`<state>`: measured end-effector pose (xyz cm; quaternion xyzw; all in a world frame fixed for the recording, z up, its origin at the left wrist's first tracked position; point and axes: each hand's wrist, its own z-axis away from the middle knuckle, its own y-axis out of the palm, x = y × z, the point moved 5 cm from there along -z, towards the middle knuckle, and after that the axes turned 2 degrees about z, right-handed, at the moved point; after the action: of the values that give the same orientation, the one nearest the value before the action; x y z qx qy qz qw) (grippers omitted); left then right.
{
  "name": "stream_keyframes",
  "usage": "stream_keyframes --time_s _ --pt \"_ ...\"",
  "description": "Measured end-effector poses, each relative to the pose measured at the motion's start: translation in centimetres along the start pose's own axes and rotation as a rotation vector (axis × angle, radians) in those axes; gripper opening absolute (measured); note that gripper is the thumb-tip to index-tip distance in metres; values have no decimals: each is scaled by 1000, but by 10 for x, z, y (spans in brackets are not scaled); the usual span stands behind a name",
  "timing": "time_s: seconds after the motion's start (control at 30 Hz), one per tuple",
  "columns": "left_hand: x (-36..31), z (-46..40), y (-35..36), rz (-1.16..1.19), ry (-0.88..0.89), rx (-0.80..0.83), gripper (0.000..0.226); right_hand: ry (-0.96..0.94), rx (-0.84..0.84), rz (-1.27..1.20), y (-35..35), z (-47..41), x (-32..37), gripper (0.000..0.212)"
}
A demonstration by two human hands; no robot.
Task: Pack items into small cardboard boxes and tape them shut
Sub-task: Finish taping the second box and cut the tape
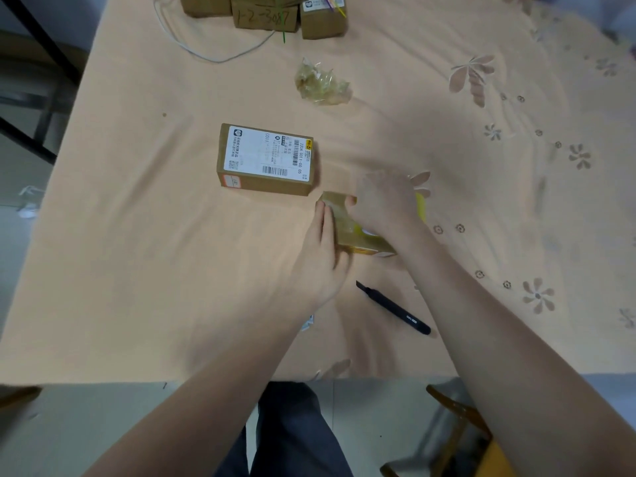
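Hands (320, 249) (385, 201) seemingly press flat on box (347, 223).

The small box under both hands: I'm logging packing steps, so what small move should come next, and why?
Probably smooth the tape down along the small box. The left hand lies flat against its near side, and the right hand covers its top. Glossy tape already shows on the cardboard. The black pen lies untouched nearby, so labelling looks like a later step.
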<state>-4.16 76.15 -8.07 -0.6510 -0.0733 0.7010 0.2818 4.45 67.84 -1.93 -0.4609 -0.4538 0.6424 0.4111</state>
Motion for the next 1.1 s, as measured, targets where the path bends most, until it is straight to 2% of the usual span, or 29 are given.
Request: stream_keyframes --time_s 0.07,0.2,0.33,0.5,0.57,0.7,0.83,0.9,1.03,1.1 --pt "0 -1 7 -65 -26 20 73 7 -11 -8 0 1 -1 31" --pt "3 -2 5 -364 -24 8 84 31 30 -25 0 2 -4 34" --pt "3 -11 6 -453 -96 61 89 117 68 -79 -3 5 -12 38" --pt "2 -34 4 -692 -37 188 81 231 233 -354 -4 10 -37 47" --pt "1 -39 4 -736 -25 232 83 290 206 -505 -6 17 -48 46" --pt "-2 -41 7 -802 15 215 85 461 -4 -878 -3 49 -75 50" --pt "-7 -43 12 -727 77 204 88 515 45 -1159 22 70 -76 45" --pt "-6 -41 15 -687 131 223 91 567 5 -1302 30 72 -75 41" --pt "3 -44 13 -649 196 267 90 667 -52 -1418 44 73 -74 32" --pt "4 -46 12 -647 210 257 89 680 -89 -1412 45 75 -73 38"
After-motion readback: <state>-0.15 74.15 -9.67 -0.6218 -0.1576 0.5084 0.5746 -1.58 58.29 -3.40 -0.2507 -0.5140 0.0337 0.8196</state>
